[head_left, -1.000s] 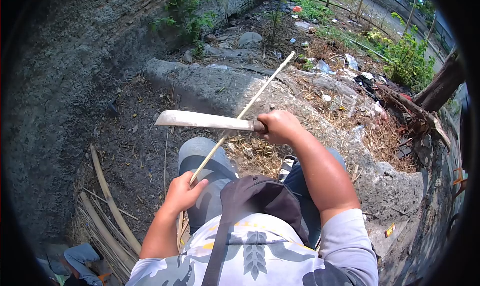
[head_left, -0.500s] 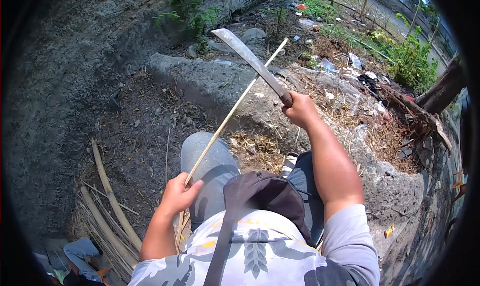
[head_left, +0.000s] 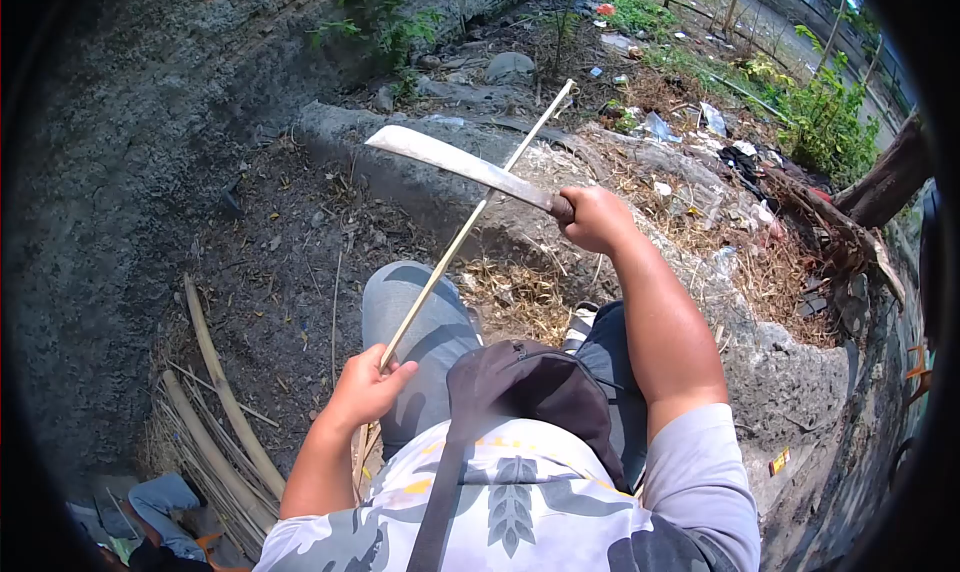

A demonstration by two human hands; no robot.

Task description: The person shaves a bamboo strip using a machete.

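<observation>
A long, thin, pale strip of wood or bamboo (head_left: 440,269) slants up and away from my left hand (head_left: 368,388), whose fingers are wrapped round its lower part. My right hand (head_left: 594,220) grips the dark handle of a machete (head_left: 450,158) with a curved, worn blade. The blade points to the left and crosses the strip in its upper half. Whether the edge touches the strip or only passes over it, I cannot tell.
Curved poles and thin strips (head_left: 225,372) lie at the lower left, near another person's leg (head_left: 160,512). A rough wall (head_left: 110,222) rises on the left. Rock (head_left: 790,382), litter and a tree trunk (head_left: 890,187) are on the right. A dark bag (head_left: 540,387) rests on my lap.
The machete blade has swung down and to the left, and now crosses the strip lower along its length. My left hand and the strip have shifted only slightly.
</observation>
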